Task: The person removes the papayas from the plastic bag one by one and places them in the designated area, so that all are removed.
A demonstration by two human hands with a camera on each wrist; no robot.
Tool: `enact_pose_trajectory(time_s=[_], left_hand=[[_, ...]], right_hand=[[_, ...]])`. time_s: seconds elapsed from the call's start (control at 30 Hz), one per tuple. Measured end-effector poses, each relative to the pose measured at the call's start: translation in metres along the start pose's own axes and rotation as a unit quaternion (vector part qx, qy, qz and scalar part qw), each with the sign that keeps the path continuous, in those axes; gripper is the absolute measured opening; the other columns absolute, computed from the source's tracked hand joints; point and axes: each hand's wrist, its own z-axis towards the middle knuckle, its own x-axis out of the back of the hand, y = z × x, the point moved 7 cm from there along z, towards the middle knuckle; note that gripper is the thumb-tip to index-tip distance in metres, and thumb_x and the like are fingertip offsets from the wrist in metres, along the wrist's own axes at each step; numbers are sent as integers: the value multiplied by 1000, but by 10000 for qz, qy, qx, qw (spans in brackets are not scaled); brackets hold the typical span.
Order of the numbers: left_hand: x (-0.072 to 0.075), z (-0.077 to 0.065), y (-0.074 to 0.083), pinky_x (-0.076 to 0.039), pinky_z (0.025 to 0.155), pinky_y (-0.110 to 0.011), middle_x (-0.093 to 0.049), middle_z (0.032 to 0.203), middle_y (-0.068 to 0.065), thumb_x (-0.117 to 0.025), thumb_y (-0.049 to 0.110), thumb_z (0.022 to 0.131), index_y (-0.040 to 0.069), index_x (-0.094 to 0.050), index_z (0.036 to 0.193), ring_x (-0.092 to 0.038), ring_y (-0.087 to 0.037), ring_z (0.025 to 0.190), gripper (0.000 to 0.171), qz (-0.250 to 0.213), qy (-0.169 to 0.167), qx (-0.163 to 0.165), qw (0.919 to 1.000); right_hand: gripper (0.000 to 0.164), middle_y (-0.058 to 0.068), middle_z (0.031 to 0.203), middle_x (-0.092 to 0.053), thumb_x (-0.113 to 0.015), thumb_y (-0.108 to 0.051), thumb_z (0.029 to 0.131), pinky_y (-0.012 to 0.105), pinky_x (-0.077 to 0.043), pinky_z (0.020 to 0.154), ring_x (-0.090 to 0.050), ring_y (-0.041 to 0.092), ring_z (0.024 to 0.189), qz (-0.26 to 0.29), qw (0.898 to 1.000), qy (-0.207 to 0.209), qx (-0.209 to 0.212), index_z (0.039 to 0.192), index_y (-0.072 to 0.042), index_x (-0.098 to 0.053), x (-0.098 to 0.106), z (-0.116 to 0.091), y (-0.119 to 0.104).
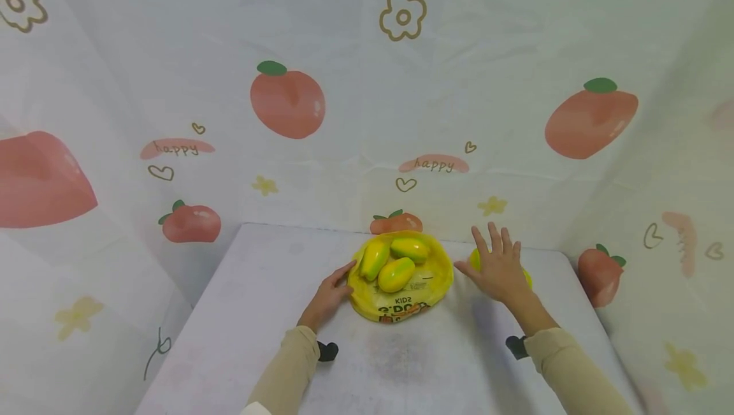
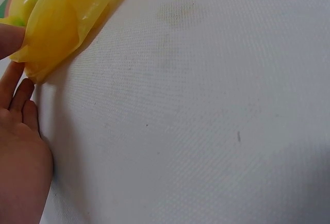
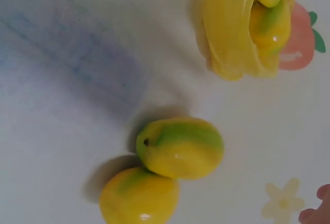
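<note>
A yellow plastic bag [image 1: 432, 287] with dark print lies spread open, its rim standing up around three yellow-green mangoes [image 1: 397, 275]. At its left side my left hand [image 1: 328, 297] pinches the rim. The left wrist view has the thumb [image 2: 10, 39] over the yellow film and the other fingers below it. My right hand [image 1: 497, 269], fingers spread and holding nothing, is over the right of the table. Beneath it, mostly hidden in the head view, are two more mangoes; in the right wrist view one mango [image 3: 180, 148] lies against the other mango [image 3: 139, 197].
The white table [image 1: 258, 313] meets a printed curtain [image 1: 355, 192] at the back and along both sides. The bag stands near the table's back edge. A dark wrist strap piece [image 1: 328, 352] sticks out beside the left sleeve.
</note>
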Motion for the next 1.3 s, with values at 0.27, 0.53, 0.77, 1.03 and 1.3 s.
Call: enact_pose_trajectory(time_s=[0.27, 0.53, 0.77, 1.03, 1.3], left_hand=[[0, 0, 2, -17, 129, -60, -39, 165, 7, -61, 12, 92, 43, -50, 148, -24, -29, 159, 65, 31, 46, 7, 10000], [0, -1, 5, -16, 129, -59, -39, 164, 9, -61, 13, 91, 43, -50, 148, -24, -27, 159, 65, -10, 55, 19, 10000], [0, -2, 7, -16, 129, -59, -39, 164, 8, -60, 11, 92, 38, -49, 151, -24, -28, 159, 66, 73, 41, -55, 10000], [0, 1, 2, -16, 130, -57, -38, 165, 11, -61, 14, 92, 44, -49, 148, -23, -25, 159, 65, -61, 4, -15, 10000], [1, 2, 0, -16, 130, -58, -37, 165, 7, -61, 15, 91, 44, -50, 148, -23, -27, 159, 65, -181, -5, 23, 9998]], right_hand=[[96, 29, 168, -9, -61, -61, 92, 83, -13, 115, -10, 60, 152, 6, 9993, 7, 376, 163, -10, -22, -6, 0, -21], [97, 28, 168, -14, -62, -64, 90, 79, -20, 117, -15, 57, 152, -90, 9978, -156, 634, 162, -11, -24, -15, 0, -42], [94, 27, 167, -20, -64, -62, 89, 78, -22, 116, -19, 56, 152, 7, 9953, -47, 962, 161, -11, -29, -26, 3, -59], [97, 26, 168, -20, -65, -62, 88, 76, -23, 118, -20, 54, 153, 31, 9942, -170, 1064, 161, -10, -29, -33, 6, -75], [98, 24, 169, -18, -63, -66, 88, 74, -25, 119, -22, 51, 154, 120, 9944, -382, 974, 162, -12, -26, -43, 8, -85]])
